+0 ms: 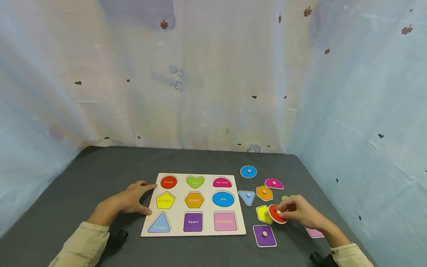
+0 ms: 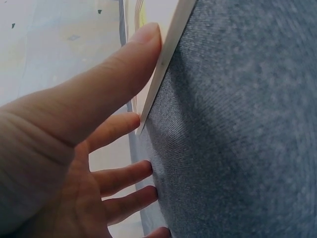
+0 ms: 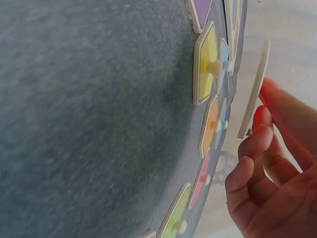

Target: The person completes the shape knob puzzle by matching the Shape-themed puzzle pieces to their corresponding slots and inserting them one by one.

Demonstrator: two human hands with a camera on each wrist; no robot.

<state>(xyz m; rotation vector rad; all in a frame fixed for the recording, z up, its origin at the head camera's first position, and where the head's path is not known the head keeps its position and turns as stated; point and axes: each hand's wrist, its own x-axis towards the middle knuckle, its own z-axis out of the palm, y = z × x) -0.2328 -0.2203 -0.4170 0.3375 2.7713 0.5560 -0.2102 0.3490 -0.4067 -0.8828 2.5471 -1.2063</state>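
A pale wooden shape puzzle board (image 1: 180, 204) lies flat, with labelled coloured shapes in rows. My left hand (image 1: 128, 199) touches its left edge, thumb and index finger spread apart; the left wrist view shows the thumb on the board's rim and the other fingers extended. To the right of the board, my right hand (image 1: 303, 212) pinches the knob of a red round puzzle piece (image 1: 273, 213). That piece is held off the table, seen nearly edge-on in the right wrist view. Below and beside it lie a yellow pentagon piece (image 1: 262, 214) and a purple square piece (image 1: 261, 239).
Other knobbed pieces lie right of the board: a blue oval (image 1: 245, 172), a magenta half round (image 1: 277, 182), an orange hexagon (image 1: 261, 195) and a blue triangle (image 1: 244, 193). A green piece (image 3: 173, 220) and a pink piece (image 1: 314, 233) are partly hidden. Pale curtains surround the grey table (image 1: 110, 159).
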